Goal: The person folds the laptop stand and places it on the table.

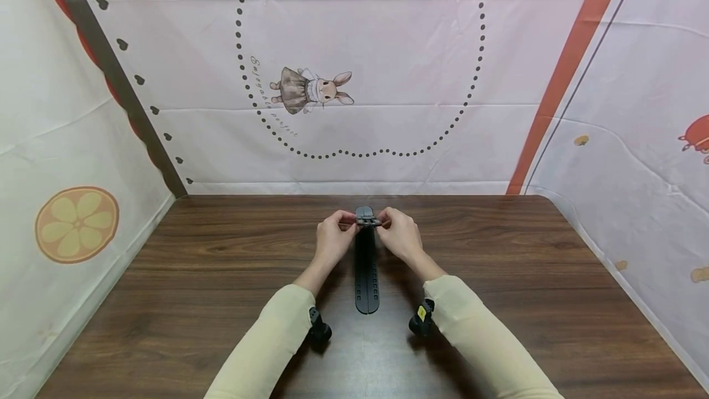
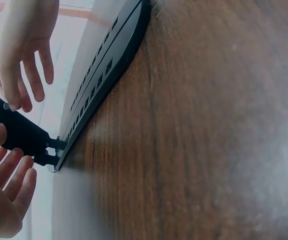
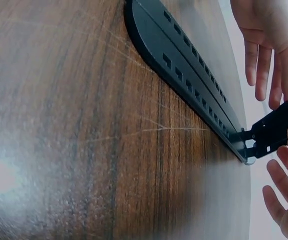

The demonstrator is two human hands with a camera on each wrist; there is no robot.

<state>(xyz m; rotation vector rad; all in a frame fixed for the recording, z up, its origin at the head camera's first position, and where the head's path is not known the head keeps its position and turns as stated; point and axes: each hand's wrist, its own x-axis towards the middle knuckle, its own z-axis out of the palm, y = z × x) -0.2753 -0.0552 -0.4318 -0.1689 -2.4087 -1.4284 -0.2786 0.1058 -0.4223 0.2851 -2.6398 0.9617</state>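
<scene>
A black folding stand [image 1: 367, 294] lies on the table with its long flat base pointing at me. Rows of small square slots run along the base [image 2: 106, 67]. At the far end a hinged plate [image 3: 274, 127] rises from two tabs, standing up off the base. My left hand [image 1: 335, 237] pinches the plate's left edge between thumb and fingers. On the opposite edge, my right hand [image 1: 400, 237] pinches it the same way. Both hands are raised above the table, and the wrist views cut off the plate's upper part.
The dark wood table [image 1: 221, 251] is bordered by white printed cloth [image 1: 388, 66] at the back and both sides. Small black devices sit at the left wrist [image 1: 318, 328] and right wrist [image 1: 421, 319].
</scene>
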